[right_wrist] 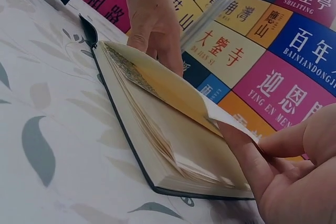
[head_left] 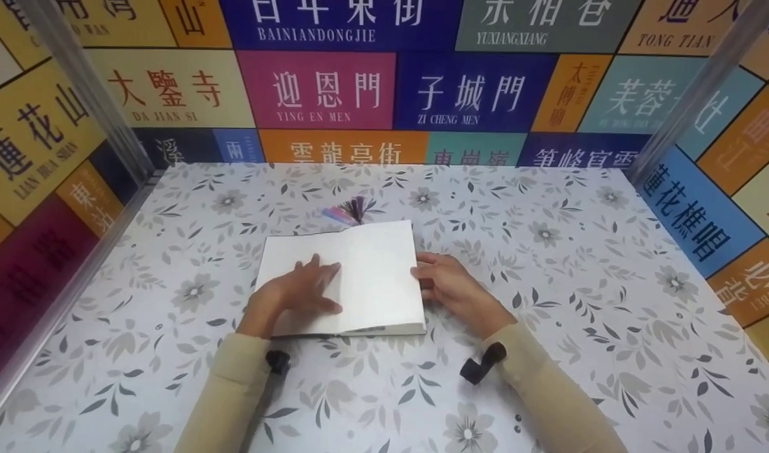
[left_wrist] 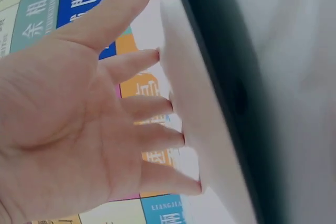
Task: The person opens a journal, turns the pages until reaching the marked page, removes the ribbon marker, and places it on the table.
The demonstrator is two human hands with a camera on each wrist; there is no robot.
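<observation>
The open notebook (head_left: pixel 359 277) lies flat on the floral tablecloth (head_left: pixel 548 314), between the two hands. Its visible pages are blank white; the cover edge is dark, and the page block shows as a thick cream stack in the right wrist view. The left hand (head_left: pixel 296 292) rests palm-down on the left page, fingers straight and spread. The right hand (head_left: pixel 450 289) sits at the notebook's right edge, thumb and fingers pinching the lifted corner of the top page (right_wrist: pixel 231 121). A purple tassel bookmark (head_left: pixel 353 211) protrudes from the edge beyond the fingertips.
</observation>
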